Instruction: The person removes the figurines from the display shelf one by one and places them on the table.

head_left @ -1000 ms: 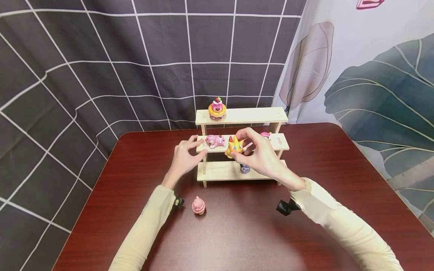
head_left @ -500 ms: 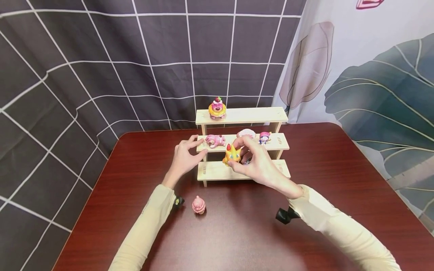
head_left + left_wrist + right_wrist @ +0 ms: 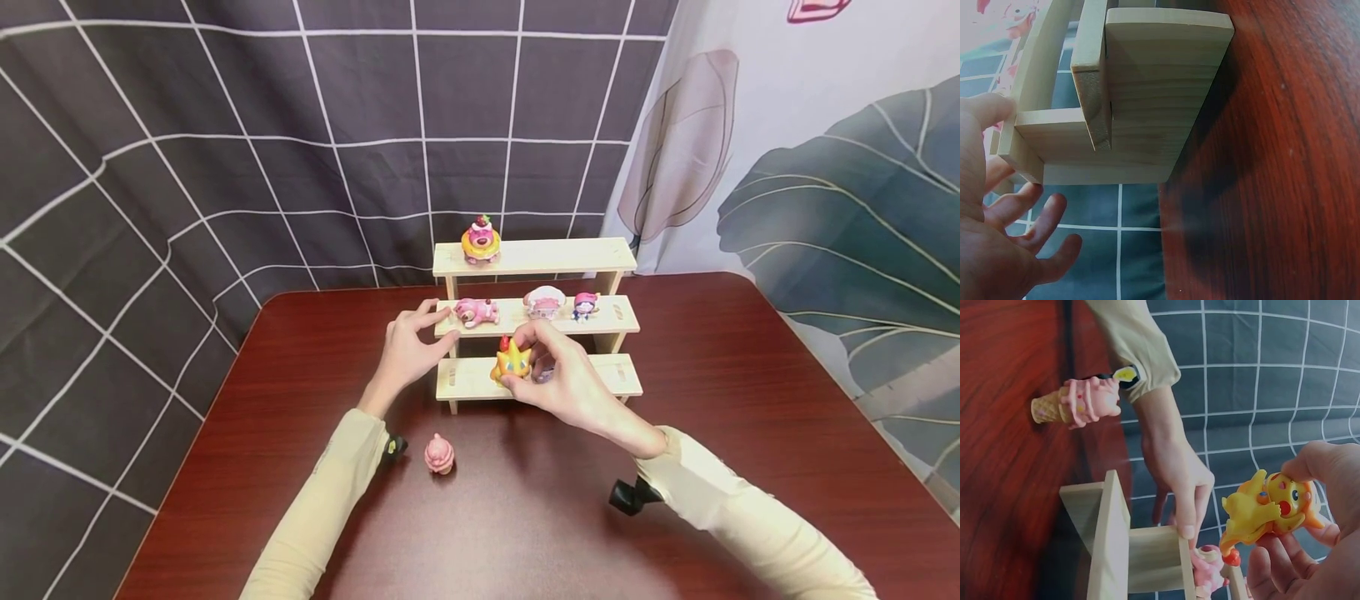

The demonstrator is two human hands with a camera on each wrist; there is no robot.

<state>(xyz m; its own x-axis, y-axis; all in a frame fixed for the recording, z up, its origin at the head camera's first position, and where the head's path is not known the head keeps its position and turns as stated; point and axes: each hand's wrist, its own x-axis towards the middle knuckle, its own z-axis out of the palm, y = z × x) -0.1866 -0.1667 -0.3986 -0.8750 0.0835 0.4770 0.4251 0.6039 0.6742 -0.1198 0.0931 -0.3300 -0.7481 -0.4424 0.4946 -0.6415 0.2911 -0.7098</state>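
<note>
My right hand [image 3: 564, 377] pinches a yellow toy figurine [image 3: 512, 362] between thumb and fingers, in front of the bottom tier of a three-tier wooden display shelf [image 3: 472, 382]. In the right wrist view the yellow figurine [image 3: 1254, 515] shows its face, an orange top and a red part. My left hand [image 3: 411, 343] grips the left end of the middle tier; in the left wrist view its thumb lies on one side of the plank [image 3: 1019, 147], with fingers on the other. A bluish-purple figurine [image 3: 543, 375] on the bottom tier is mostly hidden behind my right hand.
On the middle tier are a lying pink bear [image 3: 477, 312], a white-and-pink figurine [image 3: 545, 302] and a small pink-and-blue one [image 3: 584, 306]. A pink bear in a yellow ring [image 3: 480, 242] tops the shelf. A pink ice-cream cone toy [image 3: 438, 455] stands on the table [image 3: 525, 517].
My right hand has lowered the yellow figurine from the middle tier's height to the bottom tier's, uncovering the middle-tier figurines. My left hand has stayed at the shelf's end.
</note>
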